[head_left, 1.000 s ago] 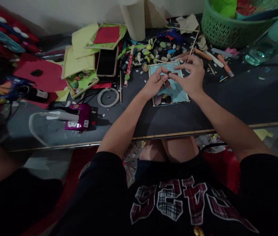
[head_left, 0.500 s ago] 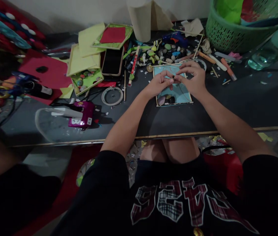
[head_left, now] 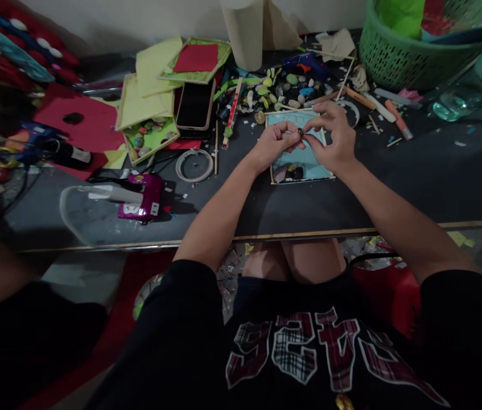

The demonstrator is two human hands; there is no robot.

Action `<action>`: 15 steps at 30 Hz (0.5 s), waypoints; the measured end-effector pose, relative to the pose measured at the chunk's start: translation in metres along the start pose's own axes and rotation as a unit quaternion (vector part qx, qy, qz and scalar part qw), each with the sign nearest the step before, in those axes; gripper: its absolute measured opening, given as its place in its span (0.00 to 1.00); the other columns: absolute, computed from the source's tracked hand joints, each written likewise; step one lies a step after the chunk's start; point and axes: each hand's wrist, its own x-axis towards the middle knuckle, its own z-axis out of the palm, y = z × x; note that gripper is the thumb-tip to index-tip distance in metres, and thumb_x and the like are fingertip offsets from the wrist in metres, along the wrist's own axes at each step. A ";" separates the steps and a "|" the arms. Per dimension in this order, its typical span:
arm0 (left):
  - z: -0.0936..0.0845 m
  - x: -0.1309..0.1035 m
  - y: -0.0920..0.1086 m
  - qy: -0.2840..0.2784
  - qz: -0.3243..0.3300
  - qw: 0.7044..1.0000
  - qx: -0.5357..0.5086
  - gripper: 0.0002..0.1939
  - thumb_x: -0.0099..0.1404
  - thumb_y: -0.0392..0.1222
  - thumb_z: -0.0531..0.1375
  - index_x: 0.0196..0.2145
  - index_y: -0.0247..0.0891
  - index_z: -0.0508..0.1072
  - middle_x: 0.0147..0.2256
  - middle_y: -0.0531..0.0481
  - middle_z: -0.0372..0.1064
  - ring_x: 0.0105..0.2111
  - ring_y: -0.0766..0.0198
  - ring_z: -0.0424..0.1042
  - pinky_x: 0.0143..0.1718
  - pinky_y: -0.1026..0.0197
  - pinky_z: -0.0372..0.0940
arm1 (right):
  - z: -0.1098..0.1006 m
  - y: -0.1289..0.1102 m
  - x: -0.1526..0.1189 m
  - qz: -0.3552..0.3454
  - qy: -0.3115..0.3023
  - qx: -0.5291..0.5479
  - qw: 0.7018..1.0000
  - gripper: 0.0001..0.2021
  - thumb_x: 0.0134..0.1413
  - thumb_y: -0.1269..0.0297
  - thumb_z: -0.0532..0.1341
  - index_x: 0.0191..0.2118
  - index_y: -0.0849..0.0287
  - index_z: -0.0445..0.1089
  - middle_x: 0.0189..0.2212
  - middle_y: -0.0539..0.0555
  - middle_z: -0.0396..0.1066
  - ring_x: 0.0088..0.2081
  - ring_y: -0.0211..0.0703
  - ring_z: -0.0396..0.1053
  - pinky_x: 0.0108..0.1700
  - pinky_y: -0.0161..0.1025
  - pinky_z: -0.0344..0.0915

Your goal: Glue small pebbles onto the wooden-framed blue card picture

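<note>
A small dark stone (head_left: 300,131) is pinched at the fingertips of my left hand (head_left: 275,143). My right hand (head_left: 337,136) is just to its right, its thumb tip close against the stone and its other fingers raised and spread. Whether that thumb touches the stone is hard to tell. Below both hands lies a light blue panel (head_left: 309,159) framed with thin sticks. A few stones (head_left: 288,172), pale purple, olive and black, sit along its near edge. Part of the panel is hidden by my hands.
Loose pebbles (head_left: 281,91) crowd the table behind the panel, with a green basket (head_left: 398,62) and a bottle (head_left: 449,105) at the right. To the left are a phone (head_left: 196,105), a tape roll (head_left: 194,165), a purple power adapter (head_left: 149,196) and a red sheet (head_left: 91,131).
My right index finger has lifted slightly from the pinch, and the dark stone shows more clearly at my left fingertips. The panel stays in place.
</note>
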 end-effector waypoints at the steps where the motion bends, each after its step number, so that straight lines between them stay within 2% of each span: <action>1: 0.000 0.000 0.001 0.003 -0.005 1.000 0.000 0.17 0.62 0.49 0.68 0.29 0.36 0.65 0.22 0.58 0.72 0.19 0.79 0.63 0.25 0.72 0.58 | 0.000 0.000 0.000 0.003 -0.003 -0.003 1.000 0.09 0.57 0.54 0.63 0.42 0.49 0.70 0.49 0.53 0.71 0.44 0.50 0.73 0.58 0.55 0.67; 4: 0.000 -0.001 0.002 0.004 -0.013 1.000 0.004 0.17 0.62 0.48 0.68 0.29 0.36 0.66 0.22 0.58 0.71 0.19 0.78 0.64 0.25 0.72 0.58 | 0.001 -0.001 -0.002 0.003 -0.005 -0.003 1.000 0.11 0.59 0.56 0.62 0.46 0.48 0.68 0.46 0.52 0.72 0.45 0.50 0.73 0.57 0.56 0.68; 7: -0.002 -0.001 0.000 -0.001 -0.013 1.000 0.008 0.20 0.58 0.51 0.70 0.30 0.36 0.66 0.22 0.58 0.71 0.19 0.78 0.64 0.25 0.72 0.59 | 0.002 -0.001 -0.002 0.004 -0.005 0.001 1.000 0.13 0.59 0.57 0.62 0.49 0.47 0.65 0.42 0.50 0.74 0.45 0.50 0.73 0.56 0.57 0.69; 11: -0.006 0.000 -0.003 -0.022 -0.004 1.000 0.009 0.25 0.52 0.58 0.72 0.30 0.38 0.67 0.22 0.58 0.72 0.20 0.77 0.64 0.26 0.70 0.61 | 0.001 -0.002 -0.001 0.018 -0.007 -0.011 1.000 0.13 0.57 0.57 0.64 0.47 0.48 0.66 0.40 0.52 0.76 0.49 0.53 0.72 0.53 0.56 0.70; 15: -0.008 -0.001 -0.004 -0.047 0.022 0.999 0.005 0.29 0.47 0.64 0.72 0.30 0.38 0.67 0.21 0.59 0.71 0.20 0.76 0.66 0.26 0.69 0.61 | 0.000 -0.003 0.000 0.003 -0.013 -0.021 1.000 0.13 0.56 0.58 0.64 0.46 0.48 0.66 0.39 0.53 0.77 0.53 0.56 0.69 0.56 0.58 0.68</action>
